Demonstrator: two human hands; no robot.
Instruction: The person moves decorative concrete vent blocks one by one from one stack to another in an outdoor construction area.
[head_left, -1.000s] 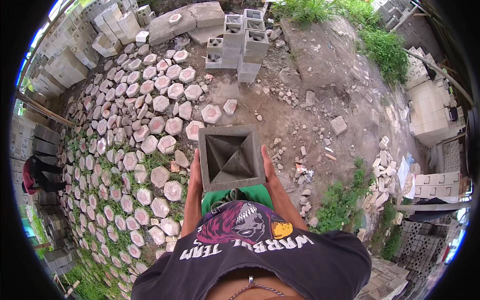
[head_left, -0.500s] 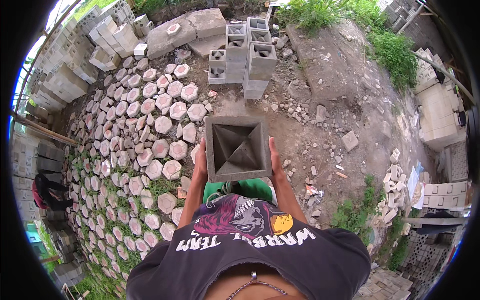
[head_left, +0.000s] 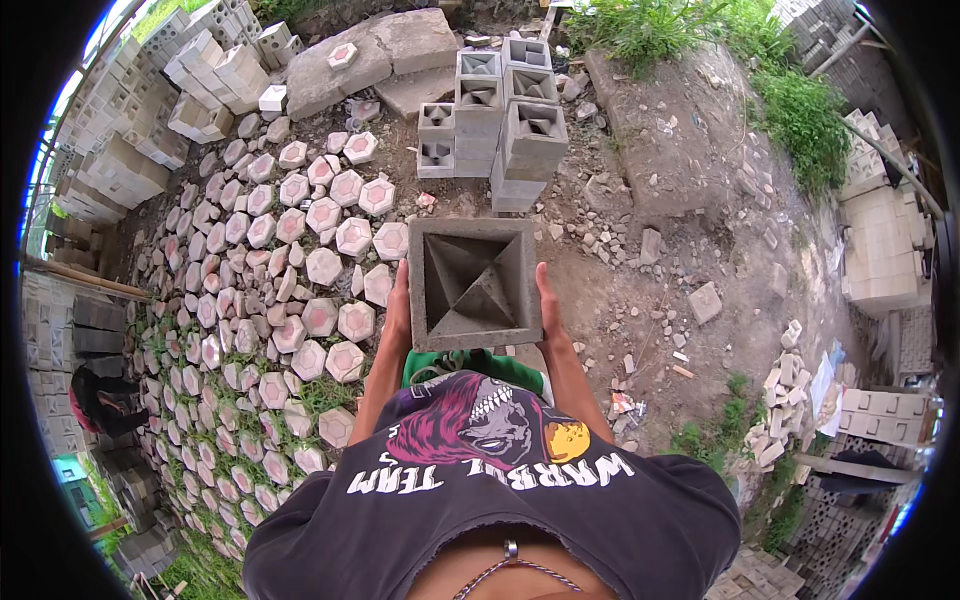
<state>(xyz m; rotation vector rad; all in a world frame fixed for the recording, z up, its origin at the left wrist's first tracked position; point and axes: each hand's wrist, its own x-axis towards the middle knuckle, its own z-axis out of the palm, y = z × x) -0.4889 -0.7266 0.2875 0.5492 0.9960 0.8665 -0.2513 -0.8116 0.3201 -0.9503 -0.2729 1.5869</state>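
Note:
Between my two hands I carry a square grey concrete block (head_left: pixel 424 290), its hollow face with crossed, slanting inner ribs turned up toward me. My left hand (head_left: pixel 398 308) presses flat along its left side. On the opposite side my right hand (head_left: pixel 547 308) is pressed to it, fingers pointing up. The undersides of both hands are hidden. Ahead of the block stands a stack of similar hollow concrete blocks (head_left: pixel 480 130), piled in columns of differing height, the right column (head_left: pixel 530 150) nearest to me.
Hexagonal pavers (head_left: pixel 354 237) with reddish centres cover the ground to the left. Rubble (head_left: pixel 600 235) lies right of the stack, and a broken slab (head_left: pixel 370 60) lies behind it. More blocks (head_left: pixel 110 165) line the far left. A person (head_left: pixel 95 400) bends over at the left edge.
The stack appears slightly nearer and lower in view, shifted a little right. The block stays between my hands, now a bit higher in view.

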